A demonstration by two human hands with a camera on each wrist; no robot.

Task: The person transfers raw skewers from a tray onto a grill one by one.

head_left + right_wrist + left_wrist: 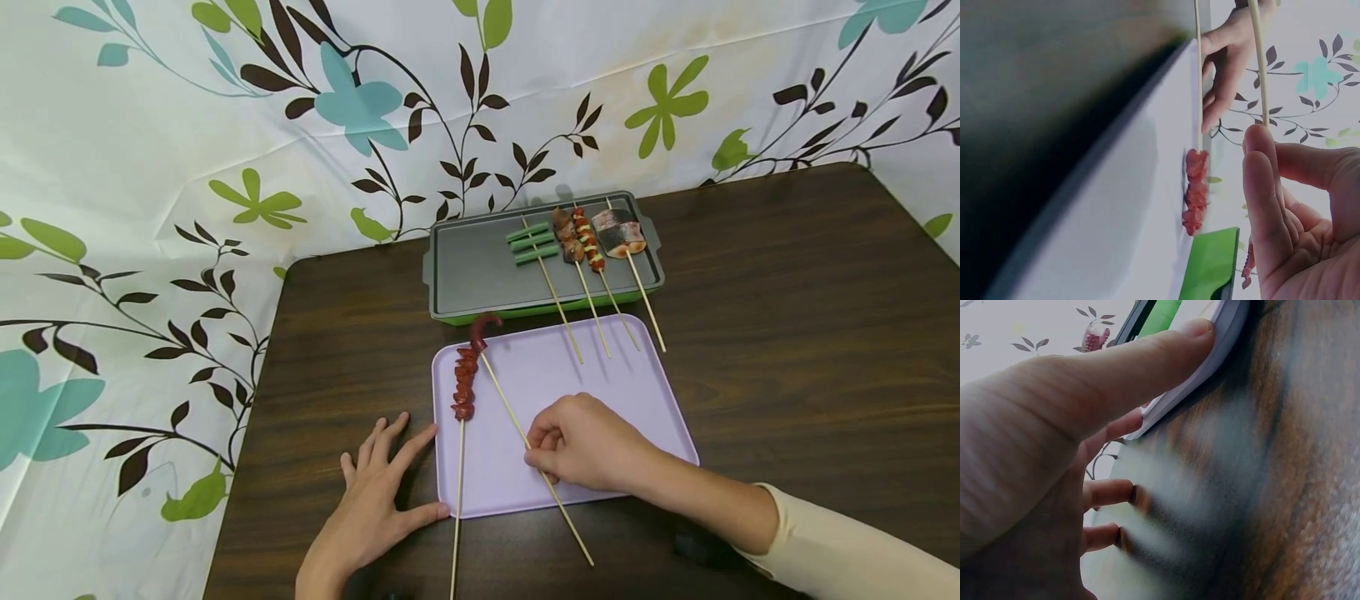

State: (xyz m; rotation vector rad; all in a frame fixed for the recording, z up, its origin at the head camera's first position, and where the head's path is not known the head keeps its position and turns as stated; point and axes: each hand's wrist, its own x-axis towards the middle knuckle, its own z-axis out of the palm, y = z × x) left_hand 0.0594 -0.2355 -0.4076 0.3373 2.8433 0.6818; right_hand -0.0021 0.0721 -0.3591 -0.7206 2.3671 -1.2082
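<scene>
My right hand (581, 446) pinches the stick of a skewer (506, 402) whose top carries a dark red, curled tentacle-like piece (478, 335). This skewer slants above the lilac tray (615, 383), its bare end reaching past the near edge. To its left, a second skewer of red meat-like chunks (465, 383) lies along the tray's left side. My left hand (371, 504) is spread with straight fingers, thumb and index finger at the tray's left edge. In the left wrist view the thumb (1147, 356) lies along the rim. The right wrist view shows thumb and fingers (1263, 187) closed on the stick.
Behind the tray stands a grey rectangular grill plate (472, 267) with a green base. On its right half lie several skewers, including green stalks (534, 242) and fish-like slices (618, 232); their sticks overhang the tray. A patterned sheet (487, 100) hangs behind the dark wooden table (787, 333).
</scene>
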